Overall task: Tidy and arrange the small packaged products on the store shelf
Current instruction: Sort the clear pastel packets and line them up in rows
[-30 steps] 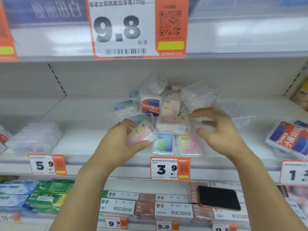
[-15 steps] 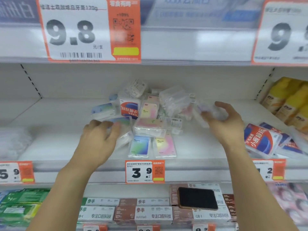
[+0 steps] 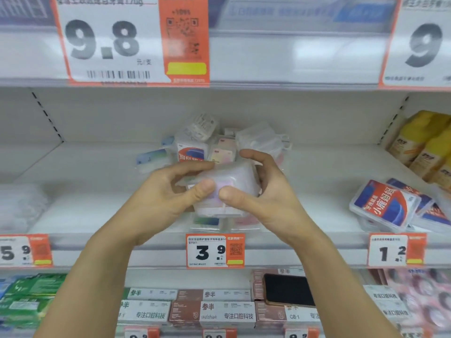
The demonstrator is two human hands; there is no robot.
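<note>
Above the shelf's front edge (image 3: pixel 317 237), the left hand (image 3: pixel 168 198) and right hand (image 3: pixel 266 196) have their fingers clamped on one clear plastic box (image 3: pixel 227 184), held between both hands equally, long axis left-right, the jumbled pile (image 3: pixel 219 145) directly behind.

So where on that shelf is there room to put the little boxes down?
Bare shelf lies to the right of the hands, between the messy pile and the red-and-blue packs. There is more bare room on the left, between the pile and the clear packs at the left edge. The middle is crowded: both hands, left and right, hold a small stack there.
</note>
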